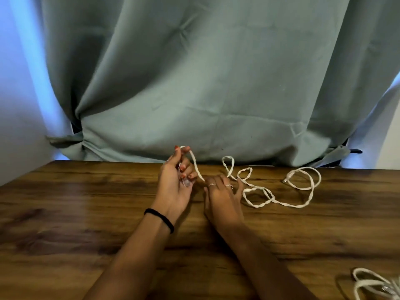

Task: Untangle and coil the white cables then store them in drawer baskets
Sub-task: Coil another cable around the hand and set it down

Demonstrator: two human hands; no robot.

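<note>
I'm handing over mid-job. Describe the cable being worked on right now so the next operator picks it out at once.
Start at the green curtain and drop to the far edge of the wooden table. The working cable sprawls there in loose loops, right of centre, one end gripped in the left hand, the right hand resting on it. Unlike the second cable, bunched untouched at the near right corner, it is spread out and held.

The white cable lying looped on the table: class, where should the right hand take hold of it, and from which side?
Grip the white cable where it leaves the left hand, just beside the right hand. Come from above: that stretch runs single there, while further right it crosses itself in loops.
</note>
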